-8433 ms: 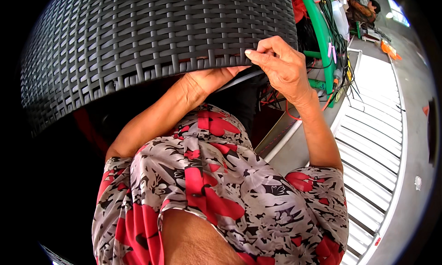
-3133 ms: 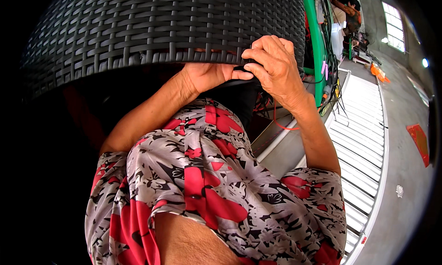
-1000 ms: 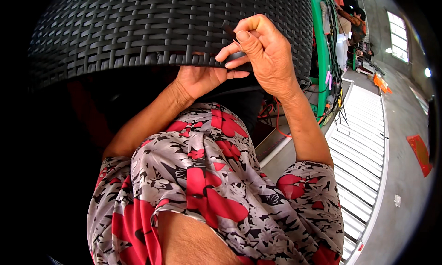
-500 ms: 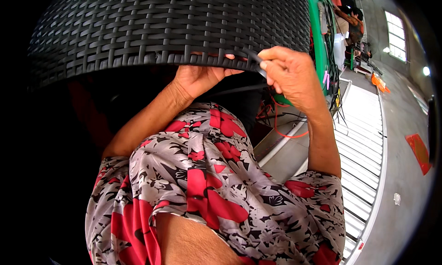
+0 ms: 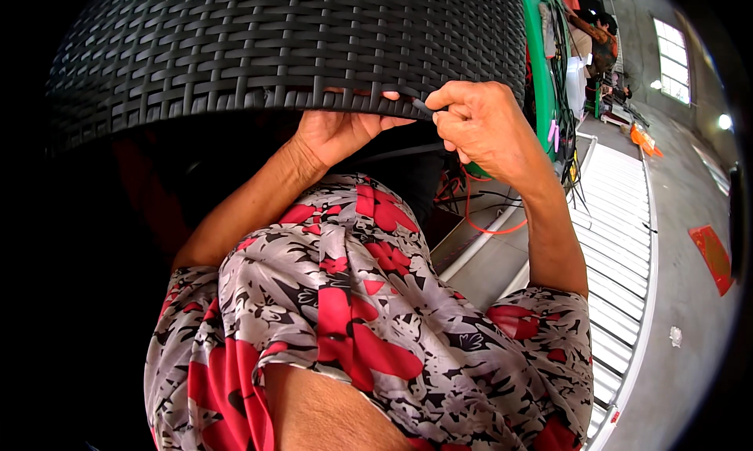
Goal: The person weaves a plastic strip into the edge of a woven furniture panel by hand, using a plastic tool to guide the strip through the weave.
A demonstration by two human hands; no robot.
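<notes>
A panel of dark woven plastic rattan point(image 5: 314, 35) curves across the top of the view, its lower edge bound with wrapped strip. My left hand point(image 5: 337, 133) grips that edge from underneath; most of its fingers are hidden behind the weave, and one fingertip shows through a gap. Just to its right, my right hand point(image 5: 486, 125) is closed in a pinch on a dark flat rattan strip point(image 5: 421, 105) at the edge. The strip's far end is hard to follow in the shadow below.
A green surface point(image 5: 541, 74) with dark strips and cables hanging over it stands at the right. Beyond lie a white slatted frame point(image 5: 616, 216) and an orange-red sheet point(image 5: 712, 259) on the grey floor. Another person point(image 5: 602, 47) is in the far right background.
My right hand has moved slightly left and closer to the edge, and the strip's raised loop is drawn down against it. My left hand stays in place.
</notes>
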